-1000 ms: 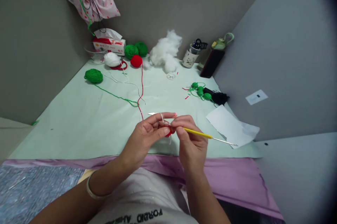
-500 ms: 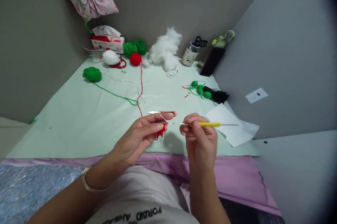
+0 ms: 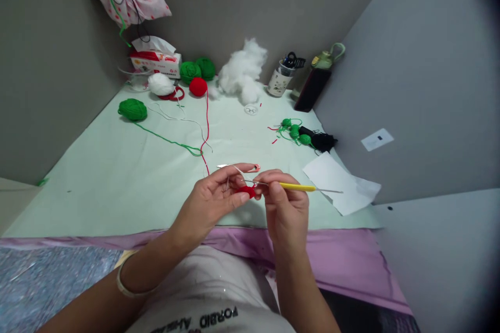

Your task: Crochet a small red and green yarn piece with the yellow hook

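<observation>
My left hand (image 3: 219,195) pinches a small red crochet piece (image 3: 247,192) between thumb and fingers. A white yarn strand (image 3: 239,170) runs over its raised index finger. In my right hand (image 3: 285,200) is a crochet hook with a yellow handle (image 3: 297,187), gripped like a pen. The hook's thin metal tip points left and lies at the top of the red piece, by the white strand; whether it passes through a stitch I cannot tell. Just behind my left fingertips lie small orange-handled thread snips (image 3: 255,168), partly hidden by that hand.
Green (image 3: 133,109), red (image 3: 198,87) and white (image 3: 160,84) yarn balls sit at the back left, by a tissue box (image 3: 156,64). White stuffing (image 3: 244,72), a pen cup (image 3: 279,82) and a bottle (image 3: 322,59) stand along the back. Green crocheted balls (image 3: 295,131) and paper (image 3: 339,184) lie right.
My right hand has moved left, bringing the hook tip over the red piece. The left hand has turned, and the red piece now shows broader between the hands. The view has shifted slightly.
</observation>
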A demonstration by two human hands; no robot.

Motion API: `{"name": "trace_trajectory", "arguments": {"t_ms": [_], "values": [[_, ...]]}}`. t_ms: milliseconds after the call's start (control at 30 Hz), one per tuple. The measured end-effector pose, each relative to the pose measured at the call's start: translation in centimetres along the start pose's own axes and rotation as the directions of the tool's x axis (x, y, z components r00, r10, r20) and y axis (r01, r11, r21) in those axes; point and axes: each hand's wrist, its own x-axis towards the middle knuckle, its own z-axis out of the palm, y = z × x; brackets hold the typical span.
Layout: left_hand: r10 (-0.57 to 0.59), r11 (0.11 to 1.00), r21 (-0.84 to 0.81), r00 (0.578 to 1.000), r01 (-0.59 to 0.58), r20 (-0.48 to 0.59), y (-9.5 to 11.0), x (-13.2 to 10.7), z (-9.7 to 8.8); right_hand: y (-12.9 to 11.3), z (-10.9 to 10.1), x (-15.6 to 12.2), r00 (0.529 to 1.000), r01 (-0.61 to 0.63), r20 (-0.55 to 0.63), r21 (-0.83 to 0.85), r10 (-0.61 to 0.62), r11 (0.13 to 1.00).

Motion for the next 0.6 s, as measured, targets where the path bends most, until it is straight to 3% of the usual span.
{"name": "trace_trajectory", "arguments": {"t_ms": [200,400,600], "values": [[-0.035,0.998,0.052,0.999,0.036,-0.005,0.2,-0.1,-0.1,-0.3,0.2,0.2,0.999,-0.047,0.004,0.092,0.047,0.995],[-0.102,0.991,-0.082,0.995,0.101,-0.003,1.2,-0.1,0.4,-0.4,0.3,0.2,0.997,-0.074,0.018,0.147,0.072,0.986],[-0.055,0.998,-0.017,0.998,0.055,-0.029,1.1,-0.2,0.5,-0.6,0.0,0.1,0.997,-0.040,0.076,0.134,0.030,0.990]]}}
